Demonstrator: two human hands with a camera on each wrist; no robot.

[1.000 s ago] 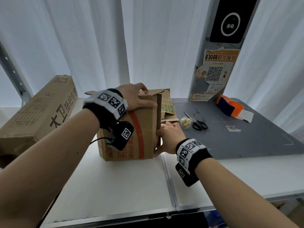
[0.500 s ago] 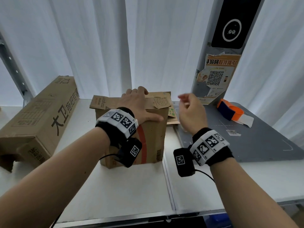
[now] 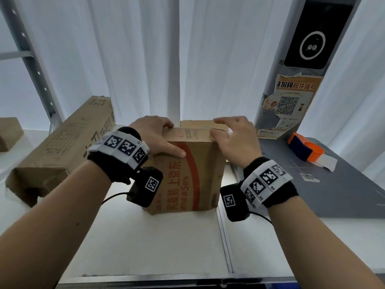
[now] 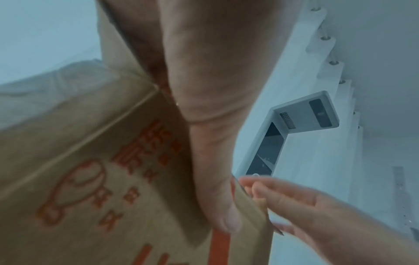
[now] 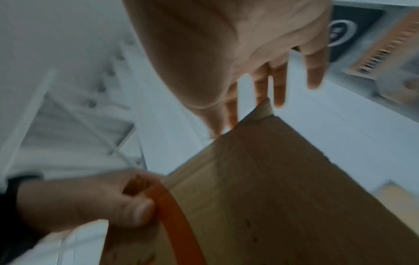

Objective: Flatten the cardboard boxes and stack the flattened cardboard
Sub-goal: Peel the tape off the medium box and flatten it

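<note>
A brown cardboard box [image 3: 193, 178] with red print stands upright on the white table [image 3: 158, 243], its top flaps closed. My left hand [image 3: 158, 136] grips its top left edge, fingers curled over the far side and thumb pressed on the front face. My right hand [image 3: 233, 138] lies over the top right corner with straight, spread fingers, the thumb touching the top edge. The left wrist view shows the thumb [image 4: 215, 188] on the printed box [image 4: 79, 179]. From the right wrist, the fingers [image 5: 278, 86] hover over the box [image 5: 283, 188] corner.
A long cardboard box [image 3: 62, 151] lies at the left, a small one [image 3: 8, 132] beyond it. More cardboard [image 3: 200, 123] shows just behind the held box. An orange and blue tape dispenser [image 3: 304, 149] sits on the grey mat [image 3: 343, 195] at right.
My right hand left the box's right side, rose, and came down on the top right corner. The top flaps now lie closed. My left hand kept its hold on the top edge.
</note>
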